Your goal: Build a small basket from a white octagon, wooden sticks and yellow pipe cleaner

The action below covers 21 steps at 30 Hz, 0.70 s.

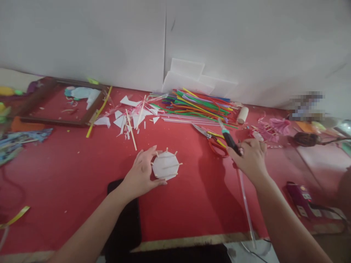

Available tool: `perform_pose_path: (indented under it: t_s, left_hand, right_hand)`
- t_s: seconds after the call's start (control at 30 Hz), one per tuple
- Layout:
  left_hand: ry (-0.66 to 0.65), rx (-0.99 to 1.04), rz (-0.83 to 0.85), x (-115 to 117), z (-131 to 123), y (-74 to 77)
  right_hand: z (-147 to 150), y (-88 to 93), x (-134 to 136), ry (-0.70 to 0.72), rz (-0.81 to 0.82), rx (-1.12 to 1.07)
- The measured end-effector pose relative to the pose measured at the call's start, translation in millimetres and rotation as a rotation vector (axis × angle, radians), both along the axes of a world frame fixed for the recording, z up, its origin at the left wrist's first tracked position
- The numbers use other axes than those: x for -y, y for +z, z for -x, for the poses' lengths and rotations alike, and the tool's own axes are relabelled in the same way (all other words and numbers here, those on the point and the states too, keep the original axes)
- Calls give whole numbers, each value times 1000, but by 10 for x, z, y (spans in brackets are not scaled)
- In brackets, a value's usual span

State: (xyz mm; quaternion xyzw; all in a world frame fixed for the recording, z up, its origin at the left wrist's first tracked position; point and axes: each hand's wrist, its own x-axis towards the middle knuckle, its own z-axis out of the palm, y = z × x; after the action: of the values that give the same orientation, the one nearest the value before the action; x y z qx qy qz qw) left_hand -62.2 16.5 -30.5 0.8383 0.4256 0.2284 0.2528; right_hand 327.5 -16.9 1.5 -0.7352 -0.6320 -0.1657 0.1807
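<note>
My left hand [142, 170] grips the left edge of a small white paper polygon [166, 166], thumb below and fingers above. Short wooden stick ends poke out around the rim of this piece. Over on the right, my right hand [251, 159] is wrapped round a black hot glue gun [230, 142] with a teal collar, its metal nozzle pointing up and left. A long clear glue stick [246, 208] trails from its back down past the table edge. Scissors [216, 142] with red and yellow handles lie just beyond the nozzle.
Colourful pipe cleaners [197, 106] are heaped by the wall, with white sheets [186, 78] leaning behind. Paper scraps [134, 118] and thin sticks lie left of them. A brown frame [55, 120], a black phone-like slab [126, 219], a power strip [303, 199] and pink pieces [271, 129] surround the workspace.
</note>
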Motion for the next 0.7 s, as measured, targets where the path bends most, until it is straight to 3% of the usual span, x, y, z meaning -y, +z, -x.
perform_pose_path:
  t_s: [0.17, 0.4, 0.57, 0.7]
  left_hand:
    - [-21, -25, -40, -17, 14, -55]
    - [-25, -12, 11, -13, 21, -36]
    - [-58, 0, 27, 3, 28, 11]
    - [-14, -2, 1, 18, 21, -7]
  right_hand:
    - [493, 238, -688, 250, -222, -77]
    - [1591, 122, -1741, 410, -41, -156]
    - [1910, -9, -2118, 406, 145, -152]
    - [1907, -127, -2159, 412, 169, -203]
